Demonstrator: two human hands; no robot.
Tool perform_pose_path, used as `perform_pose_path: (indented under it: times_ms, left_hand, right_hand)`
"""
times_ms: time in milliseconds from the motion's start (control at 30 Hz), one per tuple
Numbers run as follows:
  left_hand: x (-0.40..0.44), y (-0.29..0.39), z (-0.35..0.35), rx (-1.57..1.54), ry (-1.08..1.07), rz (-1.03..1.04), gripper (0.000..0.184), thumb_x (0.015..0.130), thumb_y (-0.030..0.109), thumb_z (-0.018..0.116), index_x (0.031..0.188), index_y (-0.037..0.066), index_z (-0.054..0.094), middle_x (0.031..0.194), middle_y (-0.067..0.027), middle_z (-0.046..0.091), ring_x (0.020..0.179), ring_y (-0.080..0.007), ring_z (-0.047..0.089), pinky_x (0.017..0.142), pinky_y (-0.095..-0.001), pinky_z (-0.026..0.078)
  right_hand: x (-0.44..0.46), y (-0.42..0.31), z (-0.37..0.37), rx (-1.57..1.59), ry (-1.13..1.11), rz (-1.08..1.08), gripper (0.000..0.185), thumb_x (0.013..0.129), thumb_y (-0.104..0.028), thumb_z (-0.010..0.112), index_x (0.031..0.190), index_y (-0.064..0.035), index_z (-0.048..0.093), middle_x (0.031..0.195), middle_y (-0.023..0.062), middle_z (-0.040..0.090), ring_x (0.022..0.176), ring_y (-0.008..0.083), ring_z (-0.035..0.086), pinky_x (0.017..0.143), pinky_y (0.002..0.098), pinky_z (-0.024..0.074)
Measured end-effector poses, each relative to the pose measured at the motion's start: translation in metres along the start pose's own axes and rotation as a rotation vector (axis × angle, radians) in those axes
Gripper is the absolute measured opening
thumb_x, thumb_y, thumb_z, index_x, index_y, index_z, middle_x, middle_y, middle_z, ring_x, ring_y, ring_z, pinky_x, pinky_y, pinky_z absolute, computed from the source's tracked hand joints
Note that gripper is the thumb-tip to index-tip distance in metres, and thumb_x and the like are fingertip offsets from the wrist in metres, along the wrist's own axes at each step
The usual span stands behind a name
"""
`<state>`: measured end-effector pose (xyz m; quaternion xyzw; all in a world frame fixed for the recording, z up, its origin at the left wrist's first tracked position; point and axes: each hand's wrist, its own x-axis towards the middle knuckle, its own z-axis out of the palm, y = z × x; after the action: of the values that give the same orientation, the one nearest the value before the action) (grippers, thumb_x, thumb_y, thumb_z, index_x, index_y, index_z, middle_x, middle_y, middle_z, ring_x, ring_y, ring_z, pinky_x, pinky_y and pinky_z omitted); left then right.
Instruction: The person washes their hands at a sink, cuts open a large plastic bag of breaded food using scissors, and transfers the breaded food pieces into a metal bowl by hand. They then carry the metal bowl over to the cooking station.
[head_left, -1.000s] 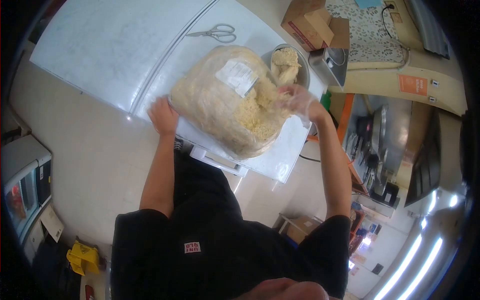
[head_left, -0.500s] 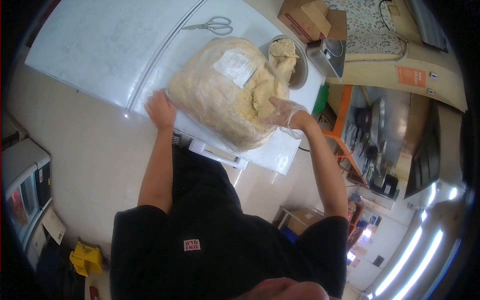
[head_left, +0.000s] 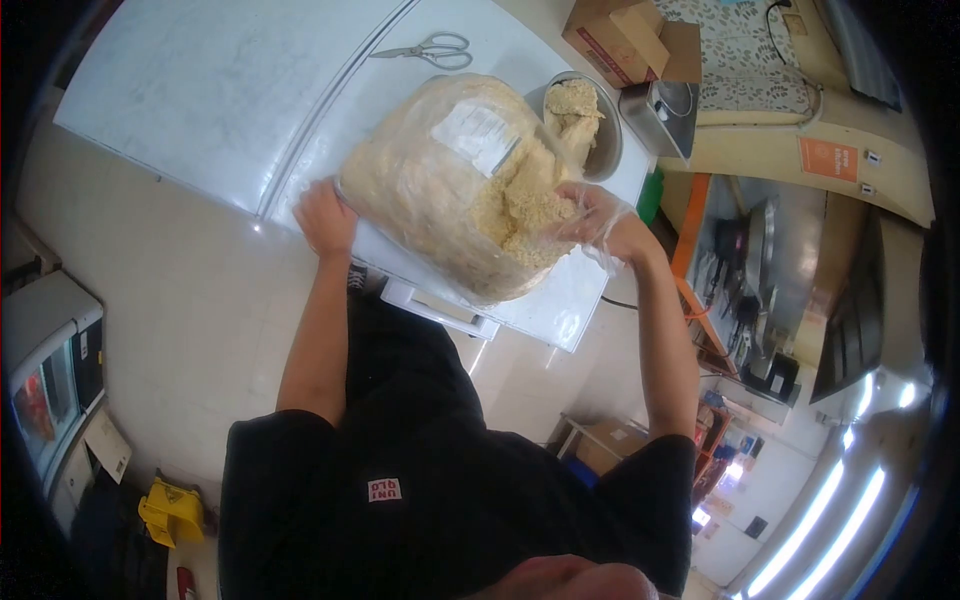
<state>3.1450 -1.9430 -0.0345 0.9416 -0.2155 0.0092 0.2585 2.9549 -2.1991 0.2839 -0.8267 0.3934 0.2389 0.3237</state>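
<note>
A big clear plastic bag [head_left: 405, 190] with a white label [head_left: 475, 135] lies on a white lid, full of pale yellow, crumbly food. My right hand [head_left: 592, 218], in a clear plastic glove, is at the bag's torn-open right side. Its fingers are closed around a clump of the crumbly food [head_left: 540, 208]. My bare left hand [head_left: 326, 218] rests on the lid near its front edge, fingers spread, beside the bag's left corner. Beyond the bag stands a round metal bowl [head_left: 608, 150] holding large chunks of the same food [head_left: 573, 115].
Grey-handled scissors [head_left: 440, 50] lie behind the bag. At the far right are an open cardboard box [head_left: 615, 45] and a metal container [head_left: 655, 115]. A white handle [head_left: 440, 310] juts from the front edge. A yellow mop bucket [head_left: 172, 512] stands on the floor.
My right hand has drawn slightly right and up with a clump of crumbly food now showing in its fingers. My left hand stays where it was; the view has shifted slightly.
</note>
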Motion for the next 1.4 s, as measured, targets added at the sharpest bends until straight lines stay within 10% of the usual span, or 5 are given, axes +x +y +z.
perform_pose_path:
  times_ms: [767, 867, 1067, 1400]
  left_hand:
    - [0.002, 0.004, -0.006, 0.004, 0.005, 0.003, 0.026, 0.086, 0.021, 0.056, 0.108, 0.011, 0.064, 0.105, -0.0096, 0.061, 0.104, -0.0329, 0.056, 0.093, -0.0493, 0.039]
    - [0.003, 0.004, -0.007, -0.029, -0.03, -0.021, 0.027, 0.086, 0.021, 0.056, 0.11, 0.011, 0.064, 0.106, -0.0094, 0.062, 0.104, -0.0327, 0.056, 0.094, -0.049, 0.038]
    - [0.003, 0.004, -0.009, -0.027, -0.031, -0.018, 0.029, 0.086, 0.021, 0.056, 0.112, 0.012, 0.065, 0.107, -0.0086, 0.062, 0.105, -0.0315, 0.056, 0.095, -0.0475, 0.038]
    - [0.0, 0.005, -0.008, -0.027, 0.017, 0.002, 0.028, 0.084, 0.018, 0.059, 0.111, 0.013, 0.064, 0.106, -0.0067, 0.062, 0.105, -0.0301, 0.056, 0.095, -0.0462, 0.038]
  right_hand:
    - [0.016, 0.027, -0.145, 0.302, 0.29, -0.134, 0.06, 0.082, -0.033, 0.083, 0.13, -0.0041, 0.062, 0.103, 0.014, 0.07, 0.095, 0.018, 0.066, 0.086, 0.0313, 0.0515]
    - [0.031, 0.011, -0.145, -0.294, 0.569, 0.145, 0.056, 0.084, -0.033, 0.079, 0.131, -0.0082, 0.063, 0.108, 0.0151, 0.072, 0.098, 0.0211, 0.068, 0.088, 0.0323, 0.0527]
    - [0.053, -0.006, -0.023, -0.141, 0.082, -0.192, 0.067, 0.084, -0.051, 0.073, 0.134, -0.0078, 0.062, 0.13, 0.0164, 0.066, 0.116, 0.0314, 0.065, 0.099, 0.0387, 0.0504]
    - [0.069, -0.023, 0.065, 0.249, 0.119, -0.367, 0.08, 0.079, -0.041, 0.083, 0.139, 0.0025, 0.052, 0.133, 0.021, 0.06, 0.126, 0.0323, 0.056, 0.108, 0.0381, 0.0414]
